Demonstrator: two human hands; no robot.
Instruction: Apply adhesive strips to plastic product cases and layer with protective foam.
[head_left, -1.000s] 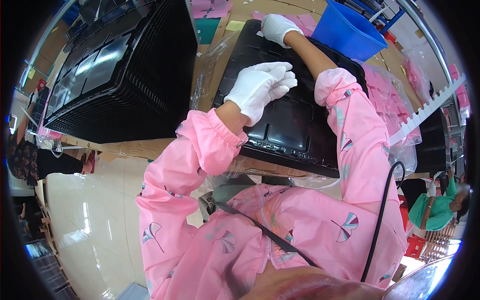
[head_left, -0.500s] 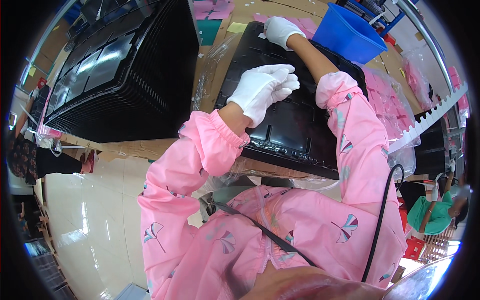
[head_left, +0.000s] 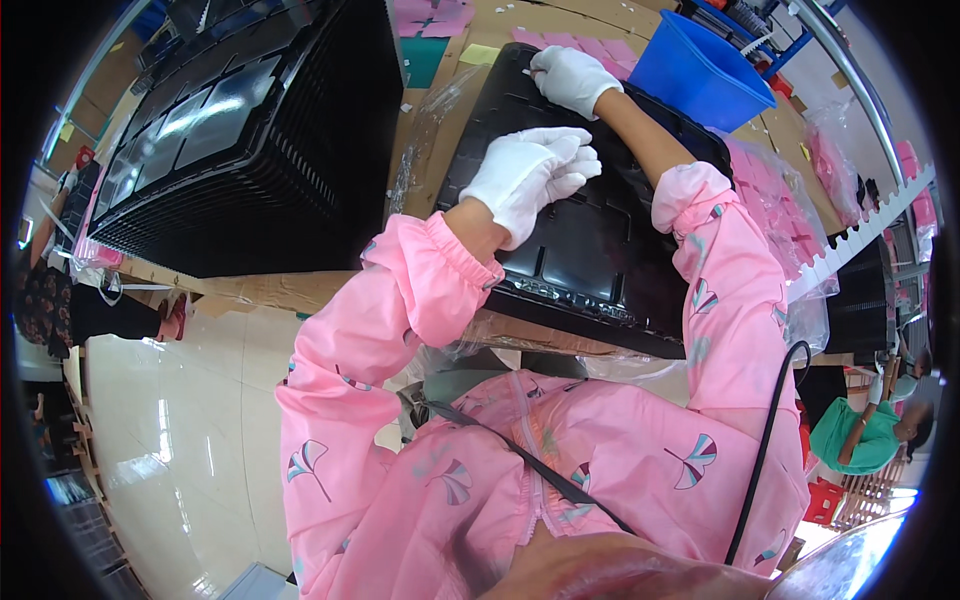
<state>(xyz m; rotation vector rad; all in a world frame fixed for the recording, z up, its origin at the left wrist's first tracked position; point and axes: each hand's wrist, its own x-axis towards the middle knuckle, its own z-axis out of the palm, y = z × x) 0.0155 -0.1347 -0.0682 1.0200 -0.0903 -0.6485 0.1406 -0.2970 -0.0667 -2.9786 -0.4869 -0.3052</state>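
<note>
A glossy black plastic tray (head_left: pixel 570 255) with moulded ridges lies in front of me. Above its left half is my left hand (head_left: pixel 525 185), in a white glove, its fingers curled and pressed together; whatever they hold, if anything, is hidden. My right hand (head_left: pixel 575 82), also gloved in white, reaches to the tray's far left part. Its fingers are drawn together at the tips, close to the tray's surface, with a tiny pale bit beside them that I cannot name.
A tall stack of black trays (head_left: pixel 260 150) stands on the left. Beyond the tray sits a blue bin (head_left: pixel 695 75). Pink sheets (head_left: pixel 775 205) lie under clear plastic at right, near a white toothed strip (head_left: pixel 850 245). A person in green (head_left: pixel 860 435) is far right.
My right hand has shifted slightly right and nearer to me over the tray, and its sleeve has moved right. My left hand stays almost in place.
</note>
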